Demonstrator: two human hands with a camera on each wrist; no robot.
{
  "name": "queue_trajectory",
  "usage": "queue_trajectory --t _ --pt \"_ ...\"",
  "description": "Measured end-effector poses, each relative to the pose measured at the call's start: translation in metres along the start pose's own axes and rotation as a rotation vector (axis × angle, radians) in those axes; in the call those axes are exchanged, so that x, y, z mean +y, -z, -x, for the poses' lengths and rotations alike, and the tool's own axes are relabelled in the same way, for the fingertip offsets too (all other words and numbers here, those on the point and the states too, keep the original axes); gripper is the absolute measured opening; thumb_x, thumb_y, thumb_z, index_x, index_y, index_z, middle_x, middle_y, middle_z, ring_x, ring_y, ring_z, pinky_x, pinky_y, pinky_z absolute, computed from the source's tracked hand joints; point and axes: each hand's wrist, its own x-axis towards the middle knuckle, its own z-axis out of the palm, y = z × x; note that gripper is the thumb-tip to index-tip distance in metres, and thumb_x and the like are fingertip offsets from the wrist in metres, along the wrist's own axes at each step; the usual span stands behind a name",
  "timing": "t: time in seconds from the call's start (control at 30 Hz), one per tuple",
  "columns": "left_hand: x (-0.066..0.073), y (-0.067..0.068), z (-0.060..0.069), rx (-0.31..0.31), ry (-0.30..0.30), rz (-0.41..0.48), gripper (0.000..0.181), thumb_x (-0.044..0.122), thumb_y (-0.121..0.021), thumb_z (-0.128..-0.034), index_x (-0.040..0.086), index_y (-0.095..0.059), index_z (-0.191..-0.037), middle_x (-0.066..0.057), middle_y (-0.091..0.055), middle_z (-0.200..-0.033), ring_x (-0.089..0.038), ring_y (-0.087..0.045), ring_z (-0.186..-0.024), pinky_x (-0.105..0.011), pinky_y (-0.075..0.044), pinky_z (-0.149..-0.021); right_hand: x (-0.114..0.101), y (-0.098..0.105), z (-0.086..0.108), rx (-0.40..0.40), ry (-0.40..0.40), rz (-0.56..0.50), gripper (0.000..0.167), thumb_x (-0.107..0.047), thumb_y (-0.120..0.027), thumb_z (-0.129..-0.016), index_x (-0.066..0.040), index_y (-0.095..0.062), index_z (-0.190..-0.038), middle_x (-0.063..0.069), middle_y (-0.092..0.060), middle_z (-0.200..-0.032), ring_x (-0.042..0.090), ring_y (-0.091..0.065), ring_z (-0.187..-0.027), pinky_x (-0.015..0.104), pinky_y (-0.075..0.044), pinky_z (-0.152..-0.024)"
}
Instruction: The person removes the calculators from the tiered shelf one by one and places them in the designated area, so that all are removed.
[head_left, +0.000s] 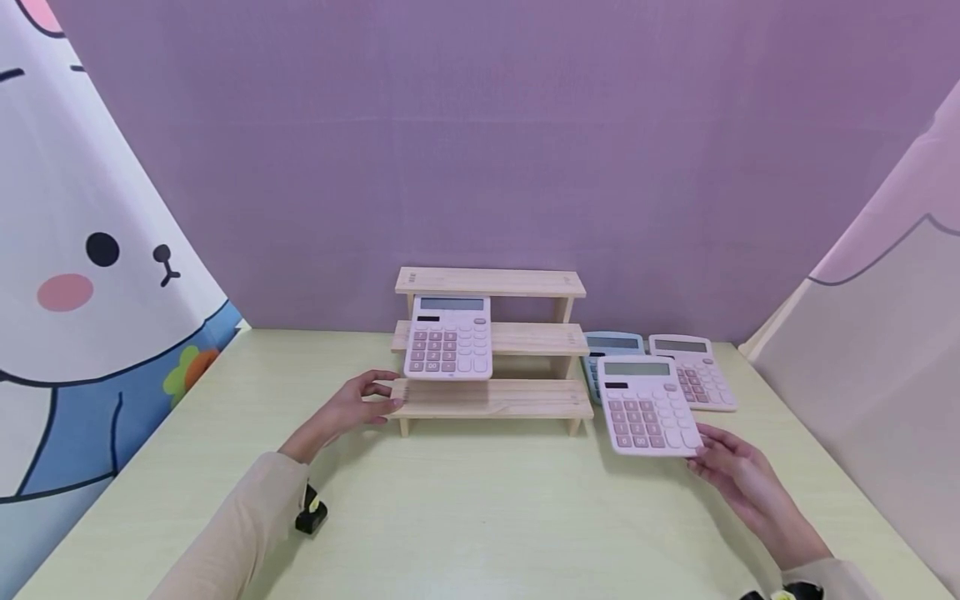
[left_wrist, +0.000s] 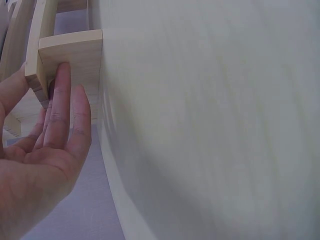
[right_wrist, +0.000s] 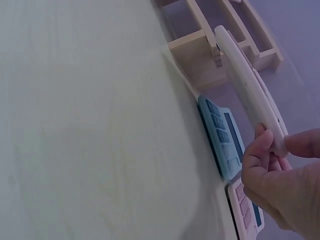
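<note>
Calculator (head_left: 649, 406) with pale body and pink keys is held up off the bench (head_left: 480, 508), to the right of the wooden stand, with its face turned toward the head camera and its body tilted. Its lower right corner is pinched by the right hand (head_left: 738, 475), the thumb being set on one side and bent fingers on the other, so that only the thickness of the case is left between them. The left end of the lowest tier of the wooden stand (head_left: 491, 400) is held lightly by the left hand (head_left: 354, 408), its thumb and fingers parted just enough to take the board in. Farther back, a second pink-keyed calculator (head_left: 448, 339) is seen propped on the left part of the stand, leaning back across the front of the middle tier; which board bears its lower edge cannot be told with certainty. On the bench beyond the held one, a blue calculator (right_wrist: 220, 137), partly hidden in the head view, and another pink-keyed one (head_left: 696, 372) are laid side by side. Judged as the loading of the stand, the work seems partly done: one calculator is placed, one is in hand, and two are left lying before the purple backdrop (head_left: 487, 150).
</note>
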Motion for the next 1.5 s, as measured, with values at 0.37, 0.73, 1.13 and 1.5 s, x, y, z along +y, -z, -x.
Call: queue_trajectory --t 0.37,0.73,1.13,1.5 --pt "-0.001 0.0 -0.001 0.001 -0.001 0.002 0.06 0.02 -0.066 -0.0844 0.003 -0.036 -0.134 -0.024 -0.05 -0.121 -0.017 -0.06 -0.091 -0.034 -0.056 -0.079 0.005 0.006 0.003 0.039 -0.056 0.037 0.037 0.013 -0.038 -0.089 -0.014 -0.058 -0.105 0.002 -0.062 -0.098 0.012 -0.061 -0.086 0.021 -0.053 -0.076" --pt "-0.003 0.0 -0.004 0.012 0.011 -0.002 0.059 0.02 -0.066 -0.0841 0.005 -0.038 -0.133 -0.022 -0.05 -0.12 -0.017 -0.06 -0.089 -0.034 -0.057 -0.078 0.009 0.008 0.003 0.087 -0.103 0.112 0.033 0.01 -0.044 -0.088 -0.016 -0.056 -0.103 0.001 -0.061 -0.097 0.011 -0.06 -0.084 0.021 -0.053 -0.074" --pt "-0.004 0.001 -0.003 -0.002 -0.007 0.006 0.059 0.021 -0.065 -0.0851 0.003 -0.037 -0.134 -0.022 -0.051 -0.119 -0.016 -0.06 -0.087 -0.036 -0.056 -0.079 0.011 0.008 0.003 0.13 -0.136 0.158 0.03 0.006 -0.048 -0.088 -0.02 -0.058 -0.1 -0.002 -0.061 -0.094 0.009 -0.06 -0.082 0.021 -0.053 -0.073" --pt "-0.003 0.001 -0.003 -0.005 -0.005 0.006 0.06 0.02 -0.065 -0.0855 0.003 -0.035 -0.134 -0.023 -0.051 -0.12 -0.016 -0.06 -0.089 -0.035 -0.056 -0.08 0.009 0.007 0.002 0.159 -0.163 0.212 0.026 0.003 -0.05 -0.088 -0.019 -0.054 -0.102 -0.003 -0.062 -0.094 0.008 -0.061 -0.083 0.021 -0.054 -0.073"
